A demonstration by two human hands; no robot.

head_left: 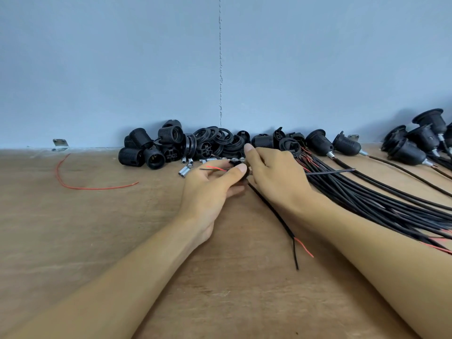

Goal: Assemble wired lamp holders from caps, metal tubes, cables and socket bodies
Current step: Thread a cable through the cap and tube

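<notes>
**Work in hand, centre of frame.** Left hand [212,184]: grip clamped, thumb over fingers, on a small black part [244,175], probably a cap. Right hand [274,177]: grip curled in on the same part from the right, thumb lifted, fingertips hidden. A cable [274,211] runs from the part down to lower centre, and its far end splits into a red and a black lead. Short stripped leads [215,168] poke out left of the part, so the cable looks already threaded through.

**Done.** Finished lamp holders [320,143] with tubes and cables fitted lie at right of centre, with more heaped at the far right edge.

**Left.**
- Socket bodies [151,148] piled left of centre against the wall.
- Rings and caps [220,140] heaped beside them.
- Metal tubes [184,172] scattered just left of the hands.
- A thick cable bundle [367,194] fanning to the lower right.

The loose stock outnumbers the finished pieces — the task is judged early to midway. The present unit seems to lack its socket body; no tube shows on it.

**Stray.** A loose red wire [73,184] on the tabletop [97,228], at left.
</notes>
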